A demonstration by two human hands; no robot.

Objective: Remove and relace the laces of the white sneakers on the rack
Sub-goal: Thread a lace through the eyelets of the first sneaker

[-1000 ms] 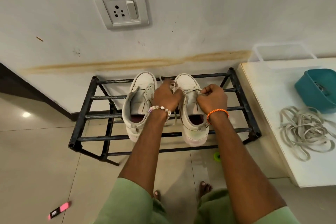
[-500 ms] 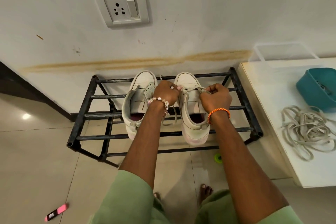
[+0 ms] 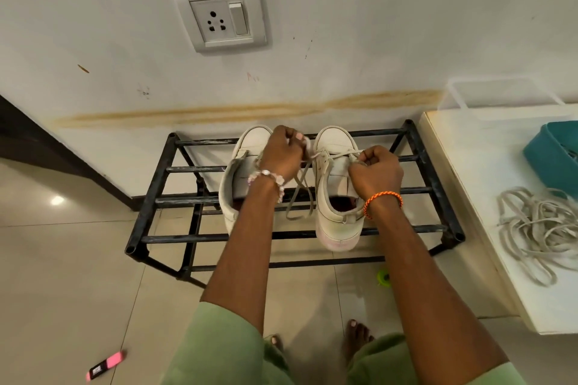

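Two white sneakers stand toes to the wall on a black metal rack [image 3: 156, 191]. The left sneaker [image 3: 240, 178] has no lace showing. The right sneaker [image 3: 336, 191] carries a grey-white lace [image 3: 301, 184] through its front eyelets. My left hand [image 3: 283, 151] hovers between the two shoes and pinches one lace end, the rest hanging down in a loop. My right hand [image 3: 375, 170] sits at the right side of the right sneaker, fingers curled on the other lace end at the eyelets.
A white table [image 3: 488, 166] at the right holds a heap of loose laces [image 3: 538, 228], a teal basket [image 3: 553, 153] and a clear box [image 3: 500, 94]. A wall socket [image 3: 220, 15] is above the rack. A pink marker [image 3: 104, 364] and green object [image 3: 383, 277] lie on the floor.
My left hand has moved left and up, away from the right sneaker, drawing the lace out so a loop now hangs between the shoes. My right hand stays at the eyelets.
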